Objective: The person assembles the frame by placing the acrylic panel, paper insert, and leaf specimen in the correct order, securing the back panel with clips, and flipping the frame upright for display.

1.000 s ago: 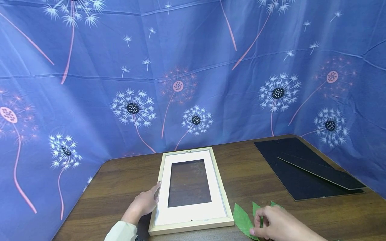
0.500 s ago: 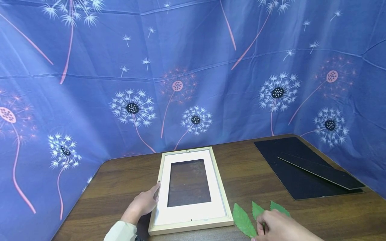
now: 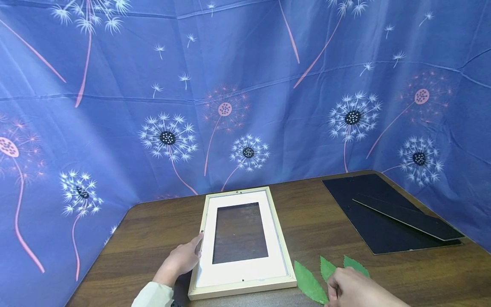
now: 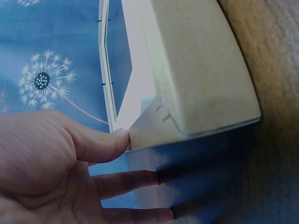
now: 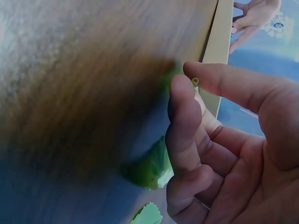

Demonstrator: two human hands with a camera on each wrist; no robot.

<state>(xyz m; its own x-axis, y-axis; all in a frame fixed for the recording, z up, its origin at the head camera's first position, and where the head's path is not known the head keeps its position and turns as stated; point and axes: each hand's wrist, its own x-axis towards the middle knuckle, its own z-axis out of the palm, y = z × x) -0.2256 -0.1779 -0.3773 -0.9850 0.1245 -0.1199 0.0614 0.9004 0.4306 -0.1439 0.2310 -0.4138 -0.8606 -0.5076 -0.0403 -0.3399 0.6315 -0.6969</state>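
Note:
A light wooden picture frame [image 3: 242, 291] lies on the table with a white mat [image 3: 249, 273] around a dark rectangular opening. At its left side is my left hand [image 3: 182, 261]; in the left wrist view its thumb [image 4: 103, 144] touches the rim, and the other fingers reach straight toward the tabletop. My right hand [image 3: 353, 288] pinches a green leaf [image 3: 308, 282] near its stem end, just right of the frame's near corner. The stem tip shows between thumb and index finger in the right wrist view. Another two leaves, a middle one [image 3: 327, 268] and a right one [image 3: 356, 265], are partly covered by this hand.
A black backing board [image 3: 353, 200] lies at the right of the brown wooden table [image 3: 161, 221]. Its long black stand flap [image 3: 410, 217] is raised at an angle. Behind the table hangs a blue cloth [image 3: 287, 119] with dandelion prints.
My right hand has shifted slightly, uncovering more of the middle and right leaves. The pinched leaf's tip has swung a little to the left. My left hand and the frame look unmoved.

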